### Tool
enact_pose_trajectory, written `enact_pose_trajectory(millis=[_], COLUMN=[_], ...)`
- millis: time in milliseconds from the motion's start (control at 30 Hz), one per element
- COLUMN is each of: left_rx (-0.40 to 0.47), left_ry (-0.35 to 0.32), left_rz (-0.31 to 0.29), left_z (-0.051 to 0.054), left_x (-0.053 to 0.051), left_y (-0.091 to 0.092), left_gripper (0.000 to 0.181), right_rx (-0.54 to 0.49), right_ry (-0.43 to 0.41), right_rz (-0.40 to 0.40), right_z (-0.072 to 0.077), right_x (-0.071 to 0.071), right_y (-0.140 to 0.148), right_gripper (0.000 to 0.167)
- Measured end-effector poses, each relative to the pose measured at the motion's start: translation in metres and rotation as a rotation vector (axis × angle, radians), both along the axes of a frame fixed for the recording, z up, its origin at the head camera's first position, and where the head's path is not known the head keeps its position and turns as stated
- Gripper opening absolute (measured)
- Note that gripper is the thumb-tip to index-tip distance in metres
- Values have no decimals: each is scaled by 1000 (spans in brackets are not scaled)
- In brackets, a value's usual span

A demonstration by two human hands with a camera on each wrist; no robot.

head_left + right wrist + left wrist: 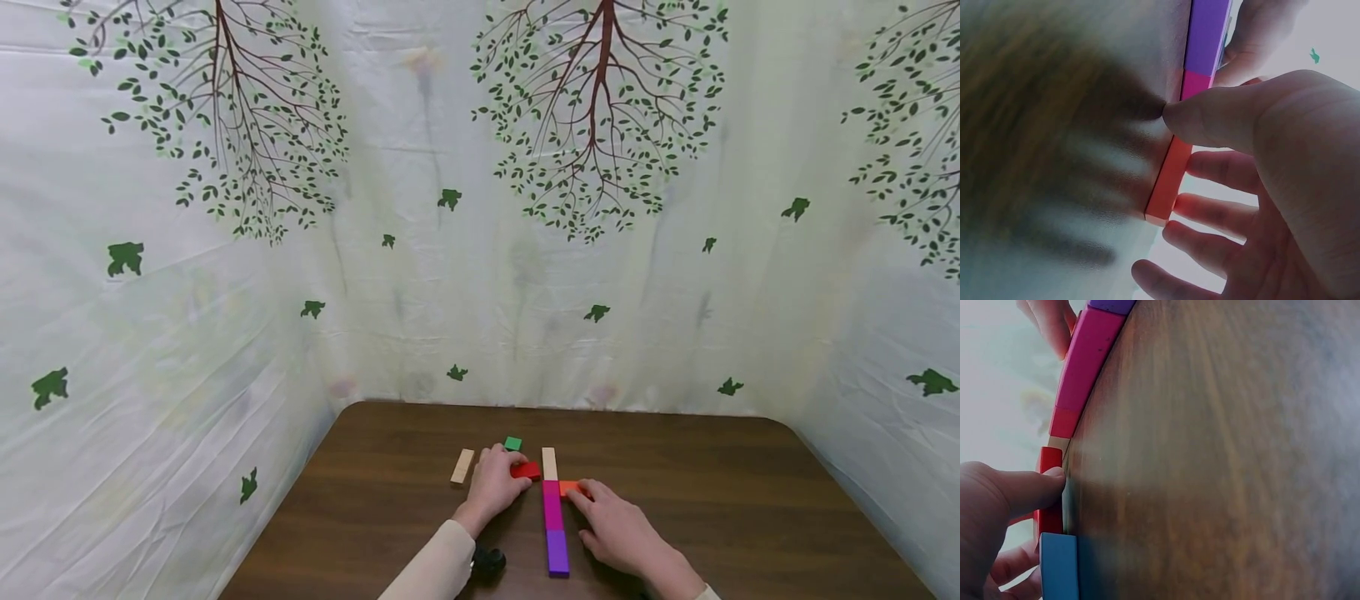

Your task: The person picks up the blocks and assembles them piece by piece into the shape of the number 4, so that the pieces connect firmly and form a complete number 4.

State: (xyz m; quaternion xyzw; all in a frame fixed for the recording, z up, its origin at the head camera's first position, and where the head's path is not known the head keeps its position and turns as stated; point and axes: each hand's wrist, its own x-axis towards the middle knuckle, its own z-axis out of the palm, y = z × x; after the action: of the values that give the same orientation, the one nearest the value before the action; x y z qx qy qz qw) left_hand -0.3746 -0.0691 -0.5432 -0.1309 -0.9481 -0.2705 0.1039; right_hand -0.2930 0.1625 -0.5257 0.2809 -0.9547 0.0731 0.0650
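The magenta block (552, 505) lay lengthwise on the brown table (697, 467), and other pieces were set round it. A plain wood block (549, 463) met its far end and a purple block (557, 553) its near end, the three making one straight column. To the left of the magenta block, the left hand (497, 479) pinched a red block (526, 472) between thumb and fingers, with only the block's thickness parting them; the red block's near tip stood just off the column, a narrow gap short of it. On the right side of the magenta block, at its far corner, an orange block (567, 488) stuck out sideways. The right hand (618, 527) rested its loosely spread, fairly straight fingers on that orange block, the thumb well apart from them; how firmly they pressed could not be told. In the left wrist view a blue block (1060, 567) showed just past the red one, on the side away from the magenta block. Farther left and beyond the magenta block were a green block (513, 443) and, left of the left hand, a second wood block (462, 467). Well beyond the magenta block hung a pale curtain (525, 358) printed with trees and leaves.
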Motion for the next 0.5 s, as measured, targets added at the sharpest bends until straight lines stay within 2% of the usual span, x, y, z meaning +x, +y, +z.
enact_pose_trajectory(millis=[333,500], left_rx=[17,11], left_ry=[16,37], left_rz=[-39,-45], left_z=[4,6], left_x=[6,9], left_y=[-7,-10], left_gripper=[31,31], right_rx=[-2,-19], right_ry=[-17,42], right_rz=[-1,2], right_z=[-2,-4], right_x=[-2,0], right_y=[-1,0], right_gripper=[61,59])
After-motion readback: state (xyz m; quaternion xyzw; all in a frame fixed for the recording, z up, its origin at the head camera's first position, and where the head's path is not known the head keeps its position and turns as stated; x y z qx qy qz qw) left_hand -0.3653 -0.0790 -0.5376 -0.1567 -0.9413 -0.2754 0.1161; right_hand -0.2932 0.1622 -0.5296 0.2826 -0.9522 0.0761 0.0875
